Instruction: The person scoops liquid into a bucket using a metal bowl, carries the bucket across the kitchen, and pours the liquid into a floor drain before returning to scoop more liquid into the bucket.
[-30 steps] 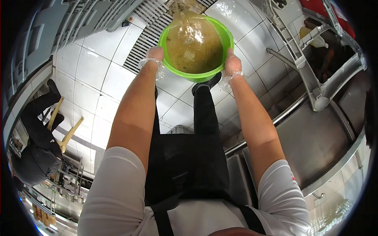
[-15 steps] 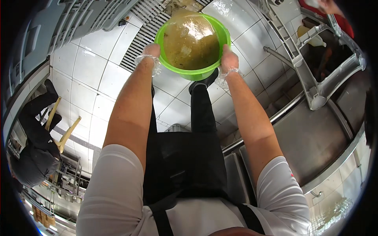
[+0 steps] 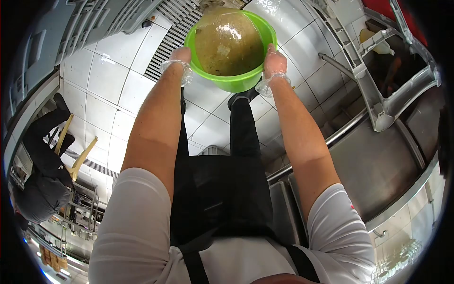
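Observation:
A bright green plastic basin (image 3: 236, 84) is held out in front of me above the tiled floor, tilted away from me. Murky brown liquid (image 3: 229, 47) fills it and appears to run over the far rim near the slotted floor drain (image 3: 168, 40). My left hand (image 3: 181, 55), in a clear plastic glove, is closed on the left side of the rim. On the opposite side, my right hand (image 3: 275, 62), also gloved, grips the rim. The fingertips are partly hidden by the basin.
Grey plastic crates (image 3: 42, 52) rise at upper left. A grey frame (image 3: 362, 78) and a steel counter (image 3: 378, 165) stand to the right. Another person (image 3: 42, 189) in dark clothes is at far left, beside beige legs of a seat or stool (image 3: 82, 158).
The basin has tipped slightly further away, and its liquid has shifted toward the far rim. Both my hands have moved up a little with it. A hand at upper right has left view.

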`<state>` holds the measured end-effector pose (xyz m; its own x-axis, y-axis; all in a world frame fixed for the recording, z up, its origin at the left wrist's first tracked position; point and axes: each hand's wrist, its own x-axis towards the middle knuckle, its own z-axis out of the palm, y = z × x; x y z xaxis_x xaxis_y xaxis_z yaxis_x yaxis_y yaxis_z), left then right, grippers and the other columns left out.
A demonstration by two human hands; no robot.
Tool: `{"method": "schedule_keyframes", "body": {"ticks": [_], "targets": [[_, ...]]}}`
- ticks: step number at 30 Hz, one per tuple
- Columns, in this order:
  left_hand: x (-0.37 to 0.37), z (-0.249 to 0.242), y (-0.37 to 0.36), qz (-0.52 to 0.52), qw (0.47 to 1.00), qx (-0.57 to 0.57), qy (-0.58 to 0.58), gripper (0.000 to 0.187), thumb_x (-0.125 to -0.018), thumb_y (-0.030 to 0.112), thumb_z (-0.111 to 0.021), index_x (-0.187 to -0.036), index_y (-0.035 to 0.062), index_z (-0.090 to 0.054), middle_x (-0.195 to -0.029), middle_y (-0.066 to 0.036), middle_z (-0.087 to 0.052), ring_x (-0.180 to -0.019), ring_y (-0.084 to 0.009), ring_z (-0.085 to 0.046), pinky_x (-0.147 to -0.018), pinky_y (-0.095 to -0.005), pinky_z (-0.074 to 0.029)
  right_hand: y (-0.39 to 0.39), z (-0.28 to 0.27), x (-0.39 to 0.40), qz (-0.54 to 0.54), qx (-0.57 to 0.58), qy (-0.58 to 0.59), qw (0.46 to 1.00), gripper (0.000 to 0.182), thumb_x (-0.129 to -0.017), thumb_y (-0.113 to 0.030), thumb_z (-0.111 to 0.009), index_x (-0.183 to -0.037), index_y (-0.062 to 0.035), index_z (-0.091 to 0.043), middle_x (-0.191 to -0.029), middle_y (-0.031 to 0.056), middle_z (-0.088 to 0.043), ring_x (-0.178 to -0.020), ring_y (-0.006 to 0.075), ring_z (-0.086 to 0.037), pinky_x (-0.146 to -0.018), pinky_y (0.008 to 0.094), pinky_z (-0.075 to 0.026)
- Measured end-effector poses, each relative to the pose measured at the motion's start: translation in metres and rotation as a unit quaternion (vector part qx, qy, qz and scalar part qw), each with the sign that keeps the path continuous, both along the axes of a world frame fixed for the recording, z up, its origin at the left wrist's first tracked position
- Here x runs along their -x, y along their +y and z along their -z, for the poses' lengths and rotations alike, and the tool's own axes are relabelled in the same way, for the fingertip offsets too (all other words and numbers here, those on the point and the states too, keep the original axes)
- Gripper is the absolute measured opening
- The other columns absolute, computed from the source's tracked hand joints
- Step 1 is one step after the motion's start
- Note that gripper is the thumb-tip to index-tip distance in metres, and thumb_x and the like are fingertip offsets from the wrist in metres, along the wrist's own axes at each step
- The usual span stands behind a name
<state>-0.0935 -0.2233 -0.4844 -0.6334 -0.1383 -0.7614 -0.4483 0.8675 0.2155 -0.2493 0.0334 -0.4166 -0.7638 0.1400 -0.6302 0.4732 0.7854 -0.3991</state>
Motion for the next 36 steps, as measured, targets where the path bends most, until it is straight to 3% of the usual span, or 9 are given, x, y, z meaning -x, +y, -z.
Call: {"method": "schedule_keyframes", "body": {"ticks": [6, 8, 11, 20, 29, 32, 34, 36], "targets": [[0.0, 0.001, 0.0, 0.002, 1.0, 0.007, 0.019, 0.02, -0.06, 0.019, -0.072, -0.074, 0.0055, -0.068, -0.077, -0.016, -0.066, -0.074, -0.0314, -0.065, -0.065, -0.0392, -0.051, -0.003, -0.002, 0.003, 0.008, 0.003, -0.003, 1.0, 0.05, -0.091, -0.042, -0.047, -0.084, 0.0056, -0.06, -0.067, 0.0158, -0.059, -0.058, 0.0262, -0.056, -0.056, 0.0391, -0.045], [0.003, -0.003, 0.0, -0.003, 1.0, 0.005, 0.002, 0.019, -0.06, 0.019, -0.072, -0.074, 0.0054, -0.068, -0.076, -0.016, -0.066, -0.074, -0.0311, -0.065, -0.065, -0.0389, -0.051, -0.006, -0.008, 0.005, 0.014, -0.006, -0.035, 0.999, 0.05, -0.092, -0.039, -0.045, -0.084, 0.0075, -0.062, -0.084, 0.0266, -0.063, -0.082, 0.0409, -0.059, -0.075, 0.0428, -0.044], [0.006, -0.006, 0.001, -0.023, 0.999, -0.001, -0.022, 0.018, -0.061, 0.018, -0.071, -0.073, 0.0055, -0.068, -0.076, -0.015, -0.066, -0.073, -0.0306, -0.065, -0.064, -0.0383, -0.051, -0.009, -0.015, 0.005, -0.04, -0.037, -0.002, 0.999, 0.049, -0.092, -0.038, -0.045, -0.083, 0.0076, -0.062, -0.083, 0.0267, -0.063, -0.081, 0.0408, -0.059, -0.075, 0.0427, -0.044], [0.003, 0.004, 0.001, -0.021, 1.0, 0.005, -0.002, 0.017, -0.062, 0.018, -0.07, -0.074, 0.0062, -0.069, -0.078, -0.015, -0.066, -0.076, -0.0311, -0.065, -0.066, -0.0383, -0.051, -0.017, -0.023, 0.007, 0.016, -0.026, -0.044, 0.999, 0.049, -0.091, -0.039, -0.046, -0.086, 0.0072, -0.061, -0.082, 0.0262, -0.063, -0.08, 0.0395, -0.06, -0.075, 0.0423, -0.045], [0.008, -0.001, -0.003, -0.019, 1.0, 0.005, -0.022, 0.013, -0.064, 0.019, -0.069, -0.07, 0.0072, -0.069, -0.071, -0.013, -0.066, -0.072, -0.0275, -0.065, -0.063, -0.037, -0.051, -0.022, -0.019, 0.013, -0.01, -0.032, -0.036, 0.999, 0.05, -0.09, -0.04, -0.047, -0.085, 0.0072, -0.062, -0.082, 0.0268, -0.063, -0.08, 0.0396, -0.06, -0.075, 0.0428, -0.045], [0.008, 0.001, -0.004, -0.063, 0.998, -0.012, -0.022, 0.012, -0.066, 0.018, -0.069, -0.069, 0.0067, -0.069, -0.071, -0.013, -0.066, -0.07, -0.0266, -0.065, -0.062, -0.0363, -0.051, -0.024, -0.018, 0.015, -0.024, -0.034, -0.02, 0.999, 0.05, -0.09, -0.04, -0.046, -0.085, 0.0071, -0.062, -0.083, 0.027, -0.063, -0.081, 0.04, -0.06, -0.075, 0.043, -0.045], [0.009, 0.002, -0.004, -0.016, 1.0, 0.006, -0.025, 0.013, -0.067, 0.018, -0.069, -0.071, 0.0056, -0.069, -0.071, -0.012, -0.067, -0.069, -0.0254, -0.066, -0.061, -0.0351, -0.051, -0.024, -0.017, 0.016, -0.024, -0.033, -0.019, 0.999, 0.05, -0.09, -0.04, -0.046, -0.085, 0.0071, -0.062, -0.083, 0.0269, -0.063, -0.081, 0.0402, -0.06, -0.076, 0.0431, -0.045], [0.014, -0.01, -0.002, -0.031, 0.999, 0.007, -0.03, 0.013, -0.067, 0.017, -0.07, -0.071, 0.005, -0.069, -0.072, -0.012, -0.067, -0.07, -0.0256, -0.066, -0.061, -0.0346, -0.051, -0.025, -0.017, 0.016, -0.025, -0.032, -0.018, 0.999, 0.05, -0.09, -0.04, -0.046, -0.085, 0.0071, -0.062, -0.083, 0.0267, -0.063, -0.082, 0.0403, -0.06, -0.076, 0.0432, -0.045]]}}
